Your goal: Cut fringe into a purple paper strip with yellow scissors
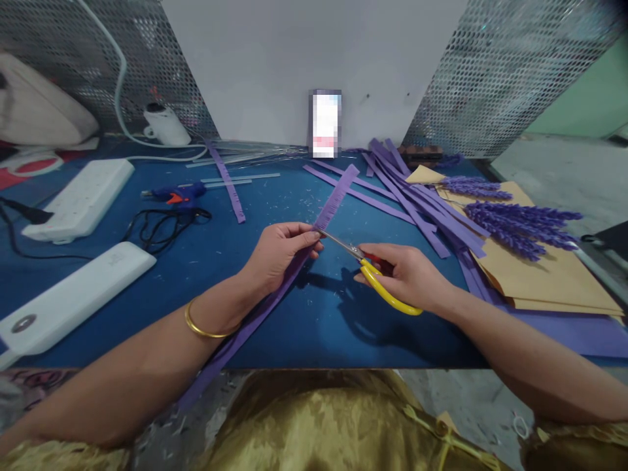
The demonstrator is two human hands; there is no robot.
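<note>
Between the thumb and fingers of my left hand (284, 252) is a long purple paper strip (336, 198). Its upper end is fringed with short cuts along one edge, and its lower end trails under my left forearm past the table edge. My right hand (409, 275) grips yellow-handled scissors (390, 294), fingers through the loops. The blades point left and meet the strip's edge right beside my left thumb; how far they are apart is too small to tell. Another fringed purple strip (228, 186) lies on the blue table to the left.
A blue glue gun (179, 193) with a black cord, a white power strip (83, 199) and a long white device (73, 304) lie left. A phone (325, 124) stands at the back. Purple strips (407, 186), brown paper (549, 278) and purple flower sprigs (520, 222) lie right.
</note>
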